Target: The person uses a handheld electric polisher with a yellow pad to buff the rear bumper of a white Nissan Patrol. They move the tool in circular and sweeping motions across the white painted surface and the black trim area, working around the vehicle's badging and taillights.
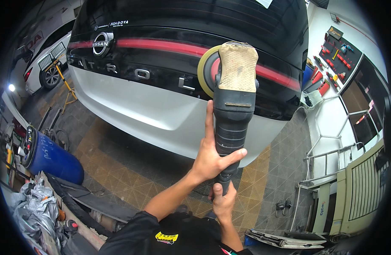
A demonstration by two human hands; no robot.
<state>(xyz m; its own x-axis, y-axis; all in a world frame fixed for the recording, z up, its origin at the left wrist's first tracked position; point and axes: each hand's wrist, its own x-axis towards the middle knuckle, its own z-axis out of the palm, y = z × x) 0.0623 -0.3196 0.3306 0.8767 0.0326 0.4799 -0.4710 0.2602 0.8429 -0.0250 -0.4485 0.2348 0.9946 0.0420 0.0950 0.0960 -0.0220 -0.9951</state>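
A black handheld car polisher [232, 123] is held upright in front of the rear of a car [127, 95]. Its head has a worn beige textured cover. The yellow foam pad [204, 72] faces the glossy black panel and red light strip, right of the chrome letters; whether it touches cannot be made out. My left hand [210, 159] wraps the polisher's body from the left, thumb across it and index finger stretched along its side. Lower down, my right hand [224, 202] grips the thin end of its handle. The palm-side fingers are partly hidden.
A blue drum [55, 159] stands at left, near crumpled silver sheeting [38, 208]. Behind it are a yellow stand [68, 85] and another white car [51, 63]. At right are a tool board [340, 55], a metal frame [321, 140] and a beige louvred cabinet [363, 191].
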